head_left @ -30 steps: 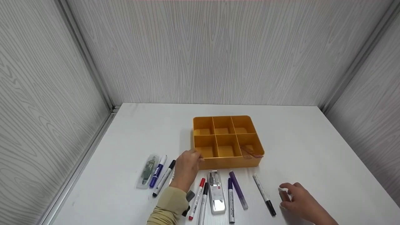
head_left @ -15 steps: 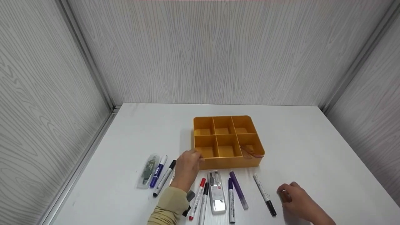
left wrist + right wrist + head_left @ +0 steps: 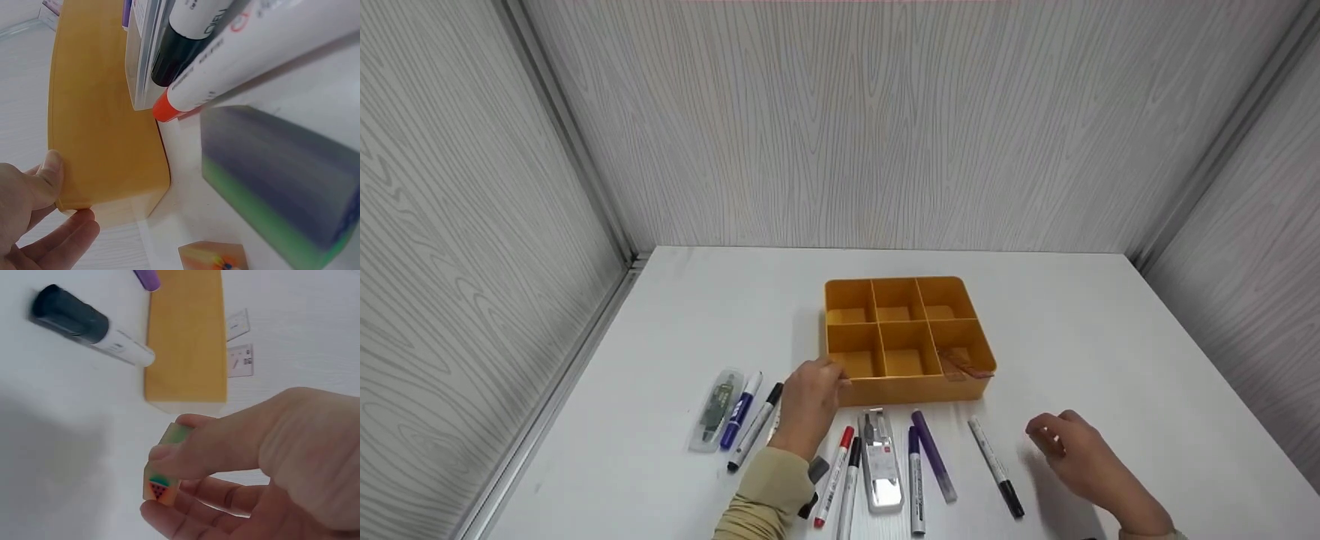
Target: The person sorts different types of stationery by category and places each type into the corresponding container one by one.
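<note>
My left hand [image 3: 810, 401] grips the near left corner of the orange divided box [image 3: 915, 388]. Thumb on its wall and fingers at the rim show in the left wrist view. Off to the right, my right hand [image 3: 1084, 457] pinches a small pale-green eraser [image 3: 159, 489] with a watermelon print between thumb and fingers. In the head view those fingers hide it, and the hand is raised over the table. A black-capped marker [image 3: 996, 469] lies left of that hand. The box's front right compartment has a reddish clear piece [image 3: 964, 366] sticking over its rim.
Before the box lie a clear-lidded compass case [image 3: 881, 465], a purple pen [image 3: 934, 457], a blue-capped marker [image 3: 916, 480] and a red-capped marker [image 3: 834, 480]. Further left are a clear green-filled case [image 3: 716, 411] and more markers. A dark-and-green block [image 3: 275, 180] sits near my left wrist.
The right hand first shifts slightly left, then rises and moves away from the table's near side, its shadow spreading below. The left hand and box stay nearly still.
</note>
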### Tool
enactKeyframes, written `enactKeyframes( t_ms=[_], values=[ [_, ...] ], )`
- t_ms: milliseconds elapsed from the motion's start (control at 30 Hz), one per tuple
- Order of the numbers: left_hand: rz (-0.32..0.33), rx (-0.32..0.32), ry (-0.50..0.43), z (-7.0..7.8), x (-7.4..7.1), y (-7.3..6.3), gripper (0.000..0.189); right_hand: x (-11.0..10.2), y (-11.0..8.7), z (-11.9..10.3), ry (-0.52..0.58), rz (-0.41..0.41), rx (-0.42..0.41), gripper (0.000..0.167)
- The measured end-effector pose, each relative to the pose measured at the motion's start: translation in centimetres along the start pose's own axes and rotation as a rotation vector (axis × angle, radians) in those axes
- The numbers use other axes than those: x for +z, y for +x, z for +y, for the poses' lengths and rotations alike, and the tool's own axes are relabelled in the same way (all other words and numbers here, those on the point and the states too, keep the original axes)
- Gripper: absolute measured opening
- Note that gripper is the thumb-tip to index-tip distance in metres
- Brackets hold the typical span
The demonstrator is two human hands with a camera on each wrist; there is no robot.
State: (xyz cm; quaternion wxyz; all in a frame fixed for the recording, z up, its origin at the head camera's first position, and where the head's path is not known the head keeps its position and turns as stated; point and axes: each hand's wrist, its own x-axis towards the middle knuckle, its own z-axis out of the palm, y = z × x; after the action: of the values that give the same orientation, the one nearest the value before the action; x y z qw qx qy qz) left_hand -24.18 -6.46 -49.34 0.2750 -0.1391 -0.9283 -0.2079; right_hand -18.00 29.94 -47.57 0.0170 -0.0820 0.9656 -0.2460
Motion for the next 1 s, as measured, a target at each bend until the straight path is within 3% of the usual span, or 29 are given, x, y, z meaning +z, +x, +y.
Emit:
enactKeyframes(
  t_ms=[200,400,533,800,1000],
  values=[
    [-0.002,0.003,-0.012,-0.2,0.0,0.0,0.008,-1.6,1.0,-2.0,-0.010,0.111,-0.112,0.022],
    [-0.003,0.004,-0.022,-0.2,-0.1,-0.1,0.008,-2.8,2.5,-4.7,0.002,0.236,-0.246,0.039],
    [-0.004,0.004,-0.011,-0.2,-0.2,0.0,0.008,-3.1,3.8,-6.5,0.035,0.276,-0.342,0.043],
    [0.001,0.012,0.002,0.0,-0.1,0.2,0.009,-2.0,7.1,-9.4,0.056,0.306,-0.531,0.028],
    [-0.003,0.012,0.012,-0.1,-0.1,0.0,0.009,-0.4,8.8,-11.0,0.026,0.229,-0.519,0.019]
  ],
)
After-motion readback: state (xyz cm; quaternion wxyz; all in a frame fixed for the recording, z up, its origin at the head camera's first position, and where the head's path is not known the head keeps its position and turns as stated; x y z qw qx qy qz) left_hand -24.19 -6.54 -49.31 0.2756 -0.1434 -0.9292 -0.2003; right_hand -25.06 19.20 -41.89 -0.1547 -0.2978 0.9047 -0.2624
